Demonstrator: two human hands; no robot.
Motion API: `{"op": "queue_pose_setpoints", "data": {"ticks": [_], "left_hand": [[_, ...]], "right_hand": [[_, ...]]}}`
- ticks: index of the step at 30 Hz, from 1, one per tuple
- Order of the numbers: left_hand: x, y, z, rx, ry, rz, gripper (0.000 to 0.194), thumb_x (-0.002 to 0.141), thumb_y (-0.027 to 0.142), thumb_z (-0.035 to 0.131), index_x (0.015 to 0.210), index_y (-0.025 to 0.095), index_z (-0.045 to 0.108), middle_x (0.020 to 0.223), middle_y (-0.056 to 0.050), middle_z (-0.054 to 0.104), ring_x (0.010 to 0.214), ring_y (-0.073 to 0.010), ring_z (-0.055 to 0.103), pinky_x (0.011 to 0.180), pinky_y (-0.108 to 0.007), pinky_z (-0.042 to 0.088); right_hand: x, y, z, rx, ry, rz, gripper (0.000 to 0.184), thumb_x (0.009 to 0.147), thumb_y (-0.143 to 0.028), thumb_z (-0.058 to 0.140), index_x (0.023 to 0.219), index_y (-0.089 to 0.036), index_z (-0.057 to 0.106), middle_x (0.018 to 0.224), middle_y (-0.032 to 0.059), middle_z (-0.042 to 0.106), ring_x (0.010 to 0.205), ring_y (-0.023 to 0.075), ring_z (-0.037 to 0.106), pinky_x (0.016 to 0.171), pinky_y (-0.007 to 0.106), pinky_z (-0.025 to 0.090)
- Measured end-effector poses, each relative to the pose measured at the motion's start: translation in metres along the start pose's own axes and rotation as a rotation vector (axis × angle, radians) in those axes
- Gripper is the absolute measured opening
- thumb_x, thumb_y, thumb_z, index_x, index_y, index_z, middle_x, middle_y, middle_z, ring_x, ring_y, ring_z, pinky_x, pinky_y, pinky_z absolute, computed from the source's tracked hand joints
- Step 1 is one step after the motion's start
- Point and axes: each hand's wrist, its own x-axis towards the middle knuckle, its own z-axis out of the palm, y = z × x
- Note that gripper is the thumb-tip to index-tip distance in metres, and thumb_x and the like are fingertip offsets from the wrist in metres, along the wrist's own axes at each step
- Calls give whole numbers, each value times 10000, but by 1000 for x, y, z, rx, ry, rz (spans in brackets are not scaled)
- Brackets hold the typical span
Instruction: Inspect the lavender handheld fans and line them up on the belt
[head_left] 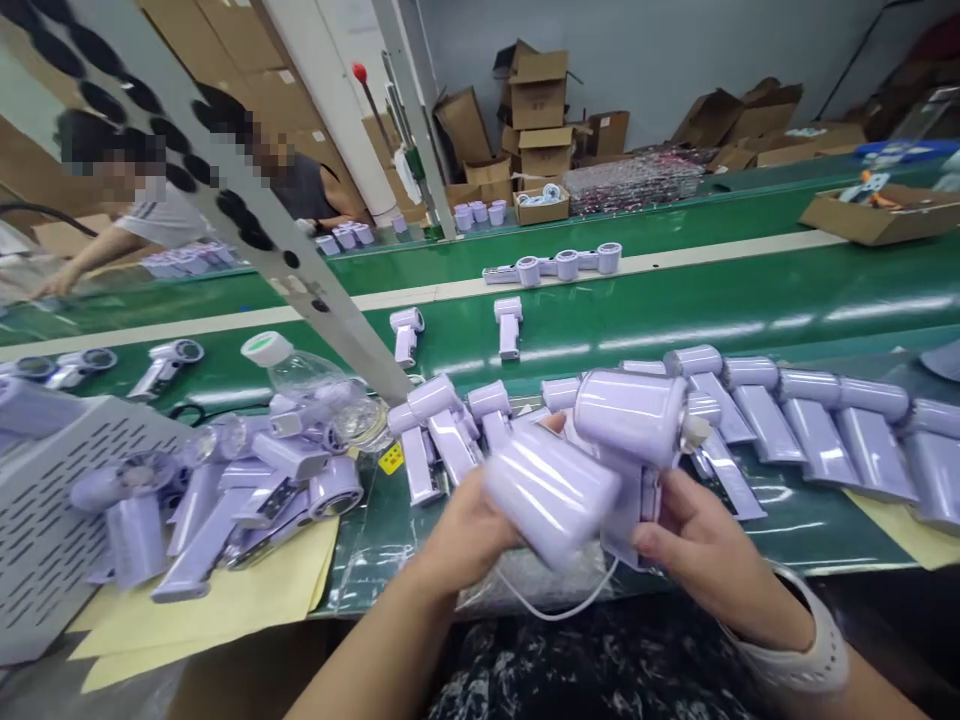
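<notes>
Close to my body, my left hand [466, 528] is closed around a lilac handheld fan [551, 492], its round head blurred and tilted. Beside it my right hand [709, 550] grips the handle of another lilac handheld fan [634, 415], whose head points left. The two fans overlap in view, and the left one's handle is hidden. A thin white cable [555, 615] loops beneath them. Just beyond my hands lie more lilac fans [806, 410] in a row reaching right, with a few others [435, 430] to the left.
On yellow sheets [225, 625] at the left lies a pile of fans [247, 490], beside a grey slotted basket [82, 500]. A plastic bottle [315, 385] stands near a slanted metal post [300, 260]. Fans rest on the green conveyor [675, 290]. Two co-workers [142, 200] sit across it.
</notes>
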Motion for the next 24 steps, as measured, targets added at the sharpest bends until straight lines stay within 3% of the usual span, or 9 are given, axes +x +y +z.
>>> {"op": "queue_pose_setpoints", "data": {"ticks": [3,5,8,12,17,20,24], "left_hand": [[4,-1,0,-113,104,13,493,777,628,801,1020,208,715,987,-52,696,904,-210,671,807,-325,572],[4,-1,6,-217,78,27,472,787,554,828,1094,237,660,952,-14,647,854,-170,648,788,-308,565],[-2,-1,18,-261,-41,46,511,797,330,859,1213,287,564,969,14,605,854,-141,638,790,-287,550],[-7,-2,22,-215,-227,73,409,900,374,761,1212,262,521,1015,2,589,780,-116,645,733,-281,537],[-5,-6,17,-178,-223,71,378,919,388,744,1178,232,518,955,13,601,744,-107,645,748,-285,529],[-5,-8,17,-220,-233,55,398,906,374,762,1190,229,524,983,5,601,772,-116,652,776,-307,536],[-6,-10,17,-225,-217,100,321,914,361,753,1102,210,541,926,12,605,734,-109,638,720,-290,537]], "right_hand": [[7,-5,-6,-2,134,27,388,823,-432,864,1081,-246,641,910,22,692,775,184,662,747,312,572],[10,-7,-6,90,131,27,352,880,-470,800,1096,-243,640,915,16,666,748,163,633,723,298,557],[10,-10,-1,264,-10,-14,328,967,-477,694,1203,-256,641,989,27,659,813,163,633,746,287,549],[5,-10,7,264,-120,-60,290,1009,-411,659,1270,-290,616,1050,27,654,863,161,626,801,287,541],[5,1,11,208,-49,-32,292,1016,-386,656,1293,-317,596,1063,7,650,897,148,603,842,250,524],[7,8,13,238,-55,13,302,1011,-400,660,1296,-321,600,1108,13,658,970,160,615,905,266,521],[7,10,17,276,-86,33,249,1009,-398,655,1239,-307,629,1065,14,663,904,165,618,858,281,530]]}}
